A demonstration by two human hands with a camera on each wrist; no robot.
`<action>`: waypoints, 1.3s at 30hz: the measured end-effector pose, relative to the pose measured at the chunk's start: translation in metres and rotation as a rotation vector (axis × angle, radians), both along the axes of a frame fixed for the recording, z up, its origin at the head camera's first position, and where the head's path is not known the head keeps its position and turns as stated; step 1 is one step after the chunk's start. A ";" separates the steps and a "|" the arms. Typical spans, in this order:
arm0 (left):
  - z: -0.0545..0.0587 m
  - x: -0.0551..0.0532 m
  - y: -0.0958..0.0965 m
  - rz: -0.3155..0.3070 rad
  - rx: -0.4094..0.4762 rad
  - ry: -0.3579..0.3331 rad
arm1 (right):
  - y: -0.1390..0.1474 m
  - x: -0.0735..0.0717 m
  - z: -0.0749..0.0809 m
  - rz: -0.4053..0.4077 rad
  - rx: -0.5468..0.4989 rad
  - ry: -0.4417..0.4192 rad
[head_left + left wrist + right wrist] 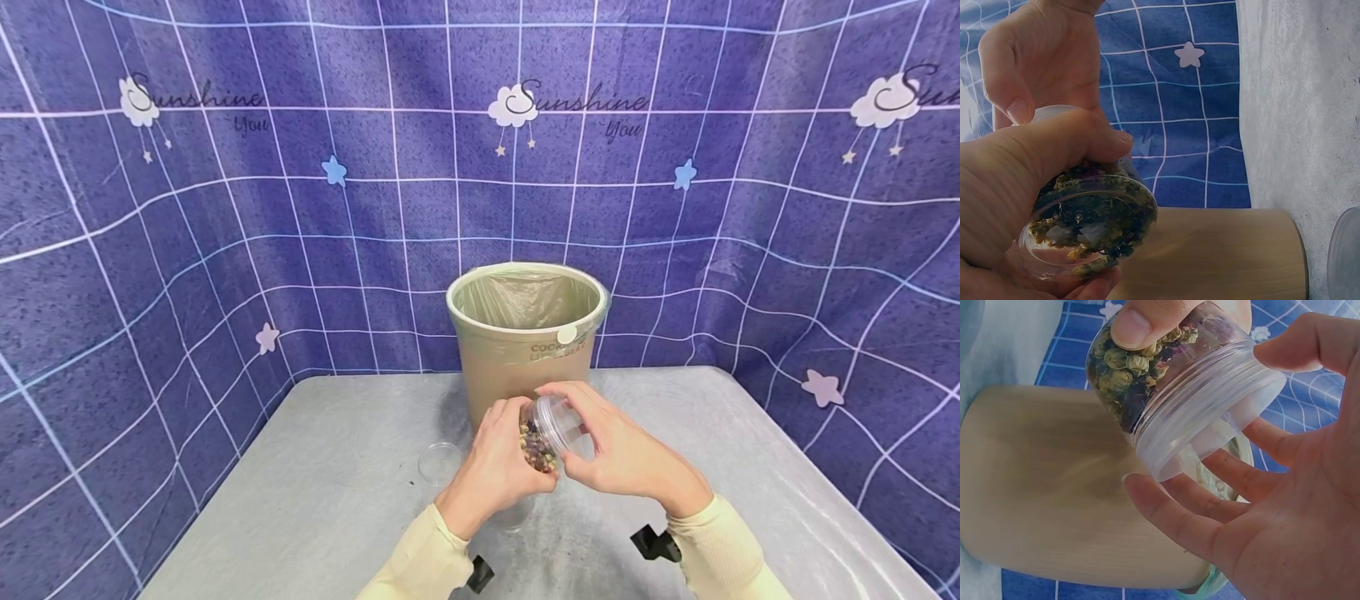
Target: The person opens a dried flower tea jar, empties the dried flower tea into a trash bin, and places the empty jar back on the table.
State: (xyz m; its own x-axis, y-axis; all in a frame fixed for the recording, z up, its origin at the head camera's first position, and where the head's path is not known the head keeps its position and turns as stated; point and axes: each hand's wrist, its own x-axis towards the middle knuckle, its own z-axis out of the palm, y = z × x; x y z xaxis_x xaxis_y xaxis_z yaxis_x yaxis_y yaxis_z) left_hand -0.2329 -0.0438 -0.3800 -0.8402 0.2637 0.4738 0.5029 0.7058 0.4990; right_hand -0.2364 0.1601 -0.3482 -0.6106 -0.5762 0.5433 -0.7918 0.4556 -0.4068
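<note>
My left hand [495, 458] grips a clear plastic jar [1141, 369] partly filled with dried flower buds [534, 448]. The jar is tilted onto its side, with its round base [1088, 219] facing the left wrist camera. On the jar's other end is a clear ridged lid [1210, 419], pointing toward my right palm. My right hand [622, 450] holds this end between its thumb [1304, 350] and curved fingers. Both hands are just in front of the bin, above the table.
A beige bin [495, 367] lined with a thin plastic bag [525, 300] stands at the back of the grey table [322, 483]. A clear round lid [441, 463] lies left of my hands. Another clear round item [513, 521] is partly hidden below them. A blue grid curtain [300, 217] surrounds the table.
</note>
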 end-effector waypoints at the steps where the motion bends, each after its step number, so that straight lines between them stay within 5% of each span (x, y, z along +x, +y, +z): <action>1: 0.000 0.000 0.000 0.000 0.000 -0.001 | 0.000 0.000 0.000 0.003 -0.002 0.002; 14: 0.001 0.000 -0.001 -0.008 0.010 0.003 | -0.001 0.002 0.000 -0.023 -0.035 -0.001; 39: 0.002 0.003 -0.001 0.000 0.013 -0.045 | -0.002 0.000 -0.003 -0.234 -0.015 -0.125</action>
